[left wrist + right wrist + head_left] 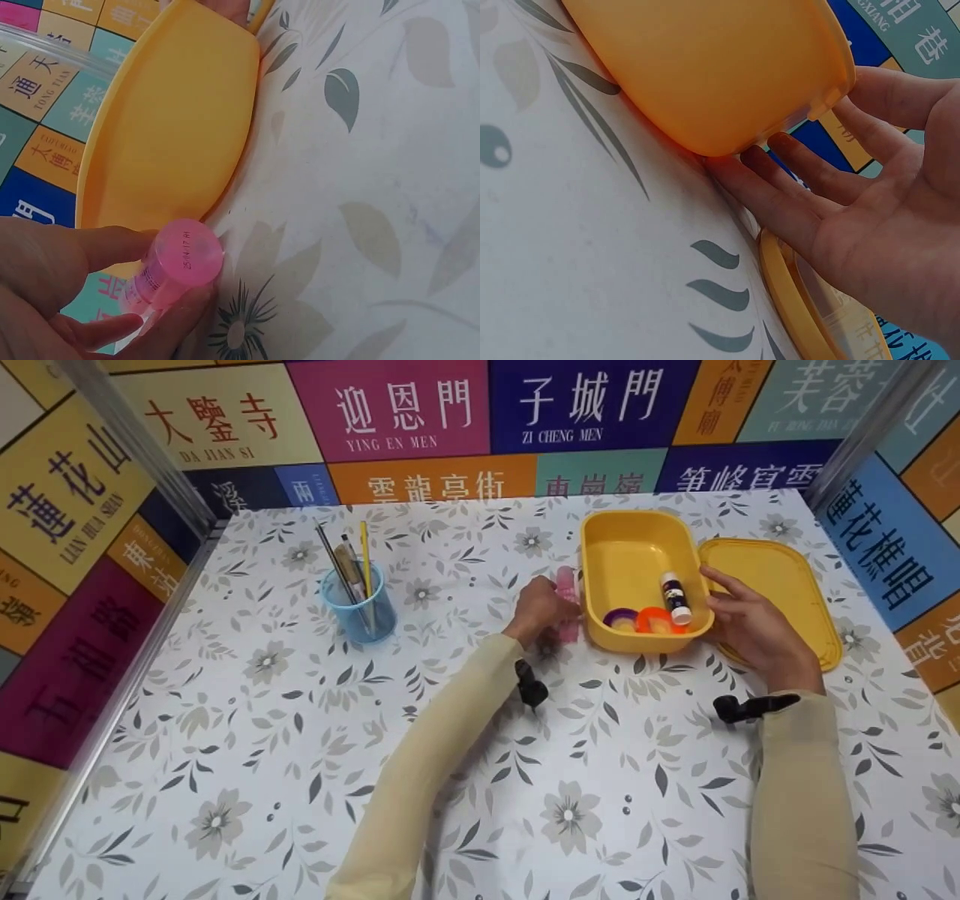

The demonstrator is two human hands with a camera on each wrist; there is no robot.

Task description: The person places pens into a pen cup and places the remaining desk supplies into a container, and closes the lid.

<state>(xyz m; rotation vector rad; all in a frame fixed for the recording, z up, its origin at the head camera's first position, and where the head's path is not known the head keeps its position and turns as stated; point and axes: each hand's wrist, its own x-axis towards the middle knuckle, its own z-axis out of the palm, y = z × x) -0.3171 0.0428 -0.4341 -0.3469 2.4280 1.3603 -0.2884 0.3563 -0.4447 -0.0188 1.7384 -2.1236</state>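
Note:
My left hand (541,606) pinches a pink tube (184,255), shaped like a glue stick, close against the left side of a yellow box (600,641). Its round end with a printed code faces the left wrist camera. On the box's right side, the fairly straight fingers of my right hand (757,630) touch the outer wall. The open box holds a glue stick (675,598) with a dark label and white end, a purple ring (621,616) and an orange ring (652,619), both like tape rolls.
A yellow lid (795,585) lies right of the box, partly behind my right hand. At the left, a blue mesh cup (360,615) holds pens and a yellow pencil (366,547). Panels with printed signs (405,412) border the flowered tabletop (300,780).

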